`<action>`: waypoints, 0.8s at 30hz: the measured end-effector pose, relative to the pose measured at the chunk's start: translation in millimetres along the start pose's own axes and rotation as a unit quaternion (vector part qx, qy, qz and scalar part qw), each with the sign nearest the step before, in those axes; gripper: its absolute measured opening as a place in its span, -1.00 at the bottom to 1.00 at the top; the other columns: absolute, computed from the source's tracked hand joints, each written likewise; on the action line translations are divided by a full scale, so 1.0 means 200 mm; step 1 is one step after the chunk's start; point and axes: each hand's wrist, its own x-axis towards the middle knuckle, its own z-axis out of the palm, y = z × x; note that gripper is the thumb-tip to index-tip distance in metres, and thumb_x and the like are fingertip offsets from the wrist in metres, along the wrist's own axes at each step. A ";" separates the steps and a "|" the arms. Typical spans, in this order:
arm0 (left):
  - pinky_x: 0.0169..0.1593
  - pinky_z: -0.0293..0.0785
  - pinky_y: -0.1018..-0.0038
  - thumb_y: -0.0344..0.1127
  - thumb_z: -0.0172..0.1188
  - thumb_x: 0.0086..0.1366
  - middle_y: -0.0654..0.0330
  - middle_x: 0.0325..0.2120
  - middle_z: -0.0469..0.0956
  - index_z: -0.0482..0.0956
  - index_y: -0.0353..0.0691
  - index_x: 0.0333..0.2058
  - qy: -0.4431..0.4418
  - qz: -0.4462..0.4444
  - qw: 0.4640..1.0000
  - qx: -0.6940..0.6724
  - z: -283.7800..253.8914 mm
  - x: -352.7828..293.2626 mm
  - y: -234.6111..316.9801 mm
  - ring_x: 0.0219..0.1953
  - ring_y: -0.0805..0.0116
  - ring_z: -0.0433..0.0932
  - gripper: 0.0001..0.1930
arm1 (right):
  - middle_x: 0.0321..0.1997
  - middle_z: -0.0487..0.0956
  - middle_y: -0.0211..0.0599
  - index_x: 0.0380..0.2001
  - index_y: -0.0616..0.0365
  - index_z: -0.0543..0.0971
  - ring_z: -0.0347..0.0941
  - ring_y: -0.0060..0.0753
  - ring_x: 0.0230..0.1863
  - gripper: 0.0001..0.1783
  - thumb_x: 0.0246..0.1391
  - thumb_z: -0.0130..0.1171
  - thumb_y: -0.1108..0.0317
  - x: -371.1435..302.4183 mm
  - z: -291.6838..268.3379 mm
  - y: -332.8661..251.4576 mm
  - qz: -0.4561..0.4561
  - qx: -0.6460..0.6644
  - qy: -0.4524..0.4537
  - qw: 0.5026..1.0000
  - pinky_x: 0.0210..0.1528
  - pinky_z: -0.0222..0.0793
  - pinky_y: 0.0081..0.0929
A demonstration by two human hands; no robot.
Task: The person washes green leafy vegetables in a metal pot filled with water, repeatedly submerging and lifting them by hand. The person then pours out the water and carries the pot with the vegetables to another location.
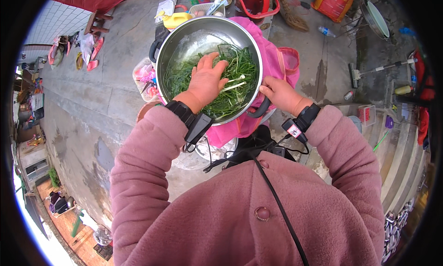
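Greens (pixel 230 88) lie inside one steel pot (pixel 184 40), centre to near side, wet, loosely heaped. I read left hand (pixel 206 79) as flat on greens, fingers spread wide, pressing, gripping nothing. Right hand (pixel 280 94) closed around black pot handle (pixel 259 110) at near-right rim. Judgement: greens already in pot, still being worked; nothing lifted out. Count: one pot, two handles, one heap of greens. Pink bag (pixel 281 65) beneath pot; yellow jug (pixel 175 19) beyond far rim.

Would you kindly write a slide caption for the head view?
Left hand presses leafy greens in a steel pot; right hand holds its black handle.
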 end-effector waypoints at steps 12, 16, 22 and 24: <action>0.06 0.18 -0.15 -0.05 0.03 0.26 -0.03 0.14 0.16 0.05 0.12 0.27 -0.121 -0.127 0.973 0.147 0.39 0.20 0.08 0.14 -0.12 0.21 -0.37 | -0.49 0.46 -0.06 -0.38 0.25 0.41 0.41 -0.10 -0.44 -0.79 0.16 0.06 0.29 0.00 0.00 0.02 0.010 0.007 0.013 1.000 -0.36 0.32 -0.27; -0.02 0.33 0.06 -0.05 0.05 0.26 -0.05 -0.08 0.40 0.29 -0.12 0.03 -0.079 -0.117 0.985 0.102 0.40 0.25 -0.03 -0.04 -0.03 0.44 -0.56 | -0.43 0.51 0.00 -0.38 0.25 0.44 0.45 0.03 -0.35 -0.78 0.13 0.06 0.27 0.00 -0.01 -0.01 0.029 0.007 0.017 0.999 -0.29 0.33 -0.19; -0.16 0.41 0.06 -0.02 -0.10 0.35 -0.15 -0.38 0.56 0.36 -0.27 -0.21 -0.058 -0.162 0.985 0.013 0.18 0.29 -0.22 -0.27 -0.13 0.53 -0.63 | -0.39 0.53 0.03 -0.36 0.24 0.46 0.46 0.10 -0.31 -0.75 0.13 0.05 0.24 -0.02 0.00 -0.02 0.031 0.013 0.019 0.999 -0.24 0.33 -0.13; -0.21 0.43 0.06 -0.05 -0.13 0.36 -0.13 -0.43 0.57 0.36 -0.27 -0.21 -0.043 -0.134 0.989 0.042 0.06 0.27 -0.26 -0.33 -0.13 0.55 -0.65 | -0.39 0.53 0.04 -0.35 0.24 0.46 0.45 0.11 -0.31 -0.75 0.13 0.05 0.23 -0.01 0.00 -0.01 0.023 0.015 0.016 0.999 -0.25 0.33 -0.13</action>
